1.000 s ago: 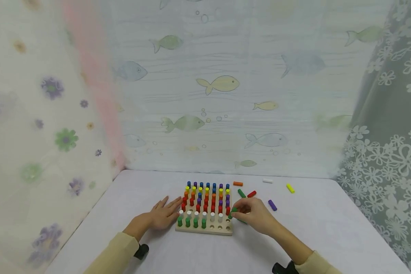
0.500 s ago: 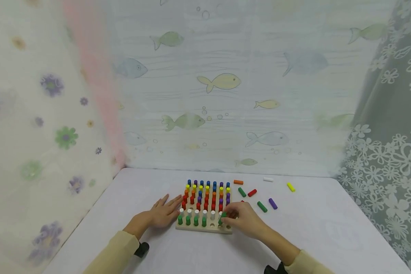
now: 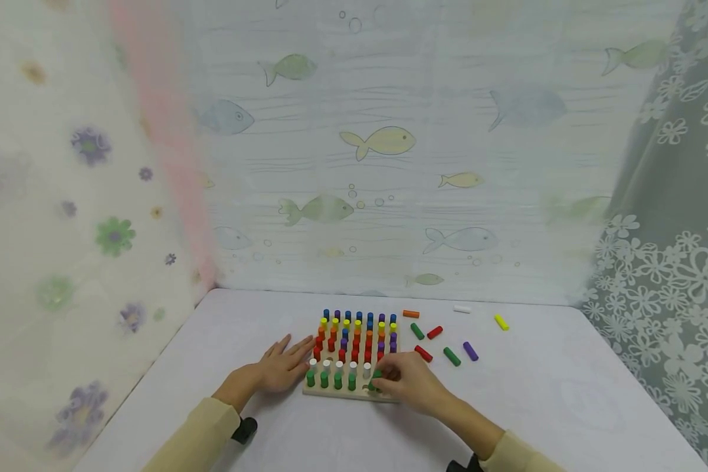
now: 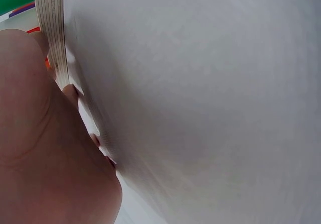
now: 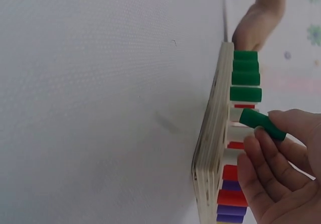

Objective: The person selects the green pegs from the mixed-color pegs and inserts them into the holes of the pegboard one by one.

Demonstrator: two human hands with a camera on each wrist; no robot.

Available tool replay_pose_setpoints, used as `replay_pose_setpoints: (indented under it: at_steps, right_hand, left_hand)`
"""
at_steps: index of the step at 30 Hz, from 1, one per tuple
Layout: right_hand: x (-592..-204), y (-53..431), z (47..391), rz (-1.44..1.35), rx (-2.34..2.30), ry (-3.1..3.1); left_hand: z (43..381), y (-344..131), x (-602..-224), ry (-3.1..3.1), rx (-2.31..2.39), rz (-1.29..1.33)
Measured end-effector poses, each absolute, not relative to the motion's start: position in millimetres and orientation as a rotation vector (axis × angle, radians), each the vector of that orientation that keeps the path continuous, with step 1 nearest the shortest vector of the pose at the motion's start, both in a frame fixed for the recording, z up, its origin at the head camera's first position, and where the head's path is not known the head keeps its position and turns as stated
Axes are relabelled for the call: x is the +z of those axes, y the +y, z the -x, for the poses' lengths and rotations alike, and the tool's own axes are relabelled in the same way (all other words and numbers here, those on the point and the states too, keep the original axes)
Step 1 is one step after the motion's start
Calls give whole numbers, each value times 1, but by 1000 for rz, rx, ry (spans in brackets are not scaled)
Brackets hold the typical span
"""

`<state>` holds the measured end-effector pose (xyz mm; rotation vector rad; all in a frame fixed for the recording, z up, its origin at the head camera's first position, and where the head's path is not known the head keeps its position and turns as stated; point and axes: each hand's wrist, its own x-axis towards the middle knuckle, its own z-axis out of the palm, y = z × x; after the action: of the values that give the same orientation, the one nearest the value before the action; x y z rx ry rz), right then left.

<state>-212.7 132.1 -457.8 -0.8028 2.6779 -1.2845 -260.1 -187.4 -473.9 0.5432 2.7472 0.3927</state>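
Note:
A wooden pegboard (image 3: pixel 348 395) bears rows of coloured pegs: blue and purple at the back, then yellow, orange and red, with white and green in front. My left hand (image 3: pixel 280 368) rests flat against the board's left side, fingers extended. Over the right part of the front row, my right hand (image 3: pixel 412 383) pinches a green peg (image 5: pixel 262 124) between thumb and fingers. That peg is tilted and apart from the board in the right wrist view. Several green pegs (image 5: pixel 246 78) stand to the left of it in the same row.
Loose pegs lie right of the board: a red peg (image 3: pixel 423 353), a green peg (image 3: pixel 452 356), a purple peg (image 3: pixel 471 351), a yellow peg (image 3: pixel 501 322), a white peg (image 3: pixel 462 309) and an orange peg (image 3: pixel 411 314), among others. A white cloth covers the table (image 3: pixel 543 393).
My right hand has carried the green peg leftward from the board's right edge along the front row. A loose red and a green peg are now uncovered. The left hand has stayed put.

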Motion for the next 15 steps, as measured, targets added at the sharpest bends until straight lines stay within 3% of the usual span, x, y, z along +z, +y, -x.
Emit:
replay_pose_setpoints:
  at_steps: [15]
  right_hand:
    - [-464, 120, 213, 815, -1240, 2715]
  left_hand:
    - [261, -188, -473, 2739, 383, -553]
